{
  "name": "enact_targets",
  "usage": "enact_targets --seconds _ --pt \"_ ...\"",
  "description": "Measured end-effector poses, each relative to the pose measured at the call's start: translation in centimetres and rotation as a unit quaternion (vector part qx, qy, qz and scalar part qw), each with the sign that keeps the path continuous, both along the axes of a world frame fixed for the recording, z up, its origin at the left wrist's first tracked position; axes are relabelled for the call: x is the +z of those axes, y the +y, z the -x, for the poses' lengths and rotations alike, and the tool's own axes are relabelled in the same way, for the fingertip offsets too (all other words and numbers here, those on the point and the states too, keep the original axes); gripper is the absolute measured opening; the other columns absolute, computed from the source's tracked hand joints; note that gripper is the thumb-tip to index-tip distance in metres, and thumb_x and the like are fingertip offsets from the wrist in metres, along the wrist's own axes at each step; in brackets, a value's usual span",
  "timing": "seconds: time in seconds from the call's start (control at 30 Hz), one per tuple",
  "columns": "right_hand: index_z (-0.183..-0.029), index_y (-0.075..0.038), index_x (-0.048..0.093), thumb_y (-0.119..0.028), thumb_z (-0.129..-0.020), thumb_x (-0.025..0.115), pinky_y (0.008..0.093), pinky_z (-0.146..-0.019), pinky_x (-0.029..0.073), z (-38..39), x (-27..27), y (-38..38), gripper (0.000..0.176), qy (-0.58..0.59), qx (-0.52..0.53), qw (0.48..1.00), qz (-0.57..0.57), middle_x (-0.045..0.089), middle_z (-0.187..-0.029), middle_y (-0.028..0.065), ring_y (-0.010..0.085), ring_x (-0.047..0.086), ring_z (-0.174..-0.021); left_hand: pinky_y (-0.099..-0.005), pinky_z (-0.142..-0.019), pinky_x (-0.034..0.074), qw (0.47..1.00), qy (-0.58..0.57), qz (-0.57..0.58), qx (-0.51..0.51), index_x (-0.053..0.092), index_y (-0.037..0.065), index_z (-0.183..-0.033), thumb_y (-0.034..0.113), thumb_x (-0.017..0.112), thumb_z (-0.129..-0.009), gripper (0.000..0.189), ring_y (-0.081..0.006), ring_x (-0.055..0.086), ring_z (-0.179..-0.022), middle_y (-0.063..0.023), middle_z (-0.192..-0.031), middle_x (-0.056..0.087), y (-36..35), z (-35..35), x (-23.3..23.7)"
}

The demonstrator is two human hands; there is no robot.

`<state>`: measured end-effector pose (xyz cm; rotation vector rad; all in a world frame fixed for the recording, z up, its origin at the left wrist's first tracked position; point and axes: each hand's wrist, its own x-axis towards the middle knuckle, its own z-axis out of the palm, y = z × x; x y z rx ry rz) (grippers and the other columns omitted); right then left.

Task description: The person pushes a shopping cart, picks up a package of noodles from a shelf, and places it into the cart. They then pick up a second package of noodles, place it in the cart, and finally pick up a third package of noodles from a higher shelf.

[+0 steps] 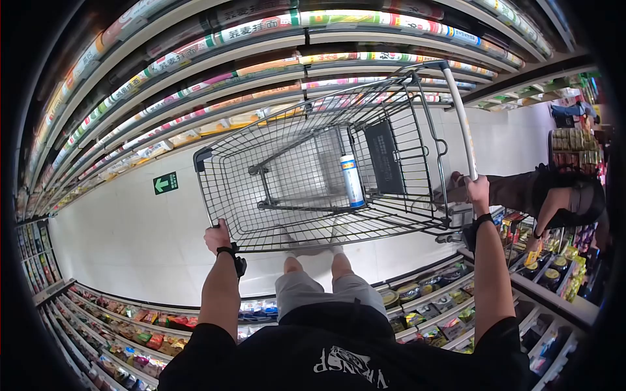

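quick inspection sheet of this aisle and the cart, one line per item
surface: pale floor with a green arrow sign
job's things: wire shopping cart with one white-and-blue bottle inside
clutter: nothing seen
hands: left hand grips the cart's rim; right hand grips the white handle; fingers closed on both
cables: nothing seen
surroundings: stocked shelves on both sides; another person bends at the right-hand shelves
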<state>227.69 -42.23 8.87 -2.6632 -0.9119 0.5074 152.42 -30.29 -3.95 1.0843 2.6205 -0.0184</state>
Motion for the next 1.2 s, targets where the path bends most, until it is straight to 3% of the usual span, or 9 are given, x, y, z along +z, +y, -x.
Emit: enact_targets --seconds 0.2,0.33,0.43,0.53,0.8,0.9,0.93,1.03,1.2 --pt "-0.079 0.009 0.064 -0.027 -0.080 0.066 0.0410 -0.060 0.053 7.8 0.9 2.0 0.036 -0.030 -0.017 0.999 0.024 0.063 -0.060 0.0211 0.0332 0.068 -0.060 -0.0461 -0.080 0.055 1.000 -0.006 0.000 -0.013 0.076 0.002 -0.082 0.048 0.064 -0.081 0.047 -0.0388 0.069 -0.083 -0.0221 -0.083 0.071 2.8 7.2 -0.6" --pt "-0.080 0.010 0.063 -0.028 -0.080 0.063 0.0422 -0.063 0.053 13.5 2.6 4.2 0.038 0.013 -0.031 0.999 0.029 0.062 -0.063 0.0248 0.0357 0.069 -0.064 -0.0458 -0.080 0.055 0.999 0.011 0.012 -0.030 0.076 0.003 -0.083 0.048 0.064 -0.081 0.046 -0.0380 0.069 -0.084 -0.0211 -0.084 0.071 4.9 11.6 -0.2" --pt "-0.061 0.005 0.053 -0.028 -0.083 0.063 0.0356 -0.043 0.045 14.2 -0.5 4.8 0.041 -0.064 0.035 0.997 -0.016 0.053 -0.048 0.0093 0.0191 0.058 -0.042 -0.0456 -0.080 0.055 0.999 0.001 0.007 -0.037 0.076 0.003 -0.083 0.048 0.064 -0.081 0.046 -0.0379 0.069 -0.084 -0.0211 -0.085 0.071 6.5 15.1 -0.3" --pt "-0.060 0.005 0.052 -0.026 -0.084 0.061 0.0358 -0.043 0.045 16.4 -0.7 6.6 0.040 -0.060 0.053 0.997 -0.008 0.052 -0.047 0.0090 0.0196 0.059 -0.043 -0.0471 -0.078 0.054 0.999 0.008 -0.003 -0.032 0.076 0.005 -0.083 0.051 0.065 -0.081 0.048 -0.0394 0.069 -0.080 -0.0225 -0.079 0.070 7.5 18.0 -0.6" --pt "-0.058 0.000 0.048 -0.026 -0.085 0.062 0.0357 -0.039 0.041 21.2 -0.9 10.0 0.040 -0.020 0.066 0.997 -0.018 0.049 -0.047 0.0065 0.0175 0.052 -0.038 -0.0460 -0.079 0.055 1.000 -0.009 0.003 0.002 0.075 0.002 -0.084 0.046 0.064 -0.081 0.045 -0.0385 0.069 -0.082 -0.0212 -0.085 0.071 8.6 23.2 0.5" --pt "-0.062 0.006 0.052 -0.029 -0.082 0.062 0.0403 -0.050 0.045 24.0 0.0 11.2 0.042 0.012 0.035 0.999 -0.006 0.052 -0.050 0.0139 0.0246 0.056 -0.046 -0.0457 -0.079 0.055 1.000 -0.010 -0.003 -0.002 0.075 0.001 -0.084 0.045 0.063 -0.081 0.045 -0.0388 0.069 -0.082 -0.0217 -0.084 0.071 9.1 25.3 0.6" --pt "-0.059 0.003 0.050 -0.027 -0.084 0.061 0.0368 -0.041 0.044 26.2 1.8 11.9 0.041 0.047 0.009 0.999 -0.001 0.051 -0.048 0.0095 0.0209 0.055 -0.040 -0.0456 -0.079 0.055 1.000 -0.011 -0.003 -0.003 0.075 0.001 -0.083 0.045 0.063 -0.081 0.045 -0.0390 0.069 -0.082 -0.0218 -0.084 0.071 9.1 26.0 0.5" --pt "-0.057 0.001 0.048 -0.024 -0.084 0.060 0.0357 -0.036 0.044 29.3 2.6 11.6 0.039 0.073 -0.006 0.997 -0.022 0.050 -0.046 0.0079 0.0201 0.056 -0.038 -0.0461 -0.077 0.054 1.000 -0.007 -0.019 0.013 0.075 0.001 -0.081 0.044 0.063 -0.081 0.044 -0.0393 0.069 -0.079 -0.0220 -0.081 0.070 9.2 28.0 -0.3" --pt "-0.065 0.001 0.050 -0.018 -0.082 0.060 0.0347 -0.035 0.045 32.0 2.4 11.9 0.028 0.057 0.012 0.997 -0.048 0.051 -0.050 0.0077 0.0191 0.053 -0.037 -0.0467 -0.075 0.054 1.000 -0.016 -0.014 0.016 0.075 0.002 -0.078 0.045 0.063 -0.080 0.045 -0.0387 0.068 -0.076 -0.0215 -0.076 0.069 9.7 30.7 0.1"
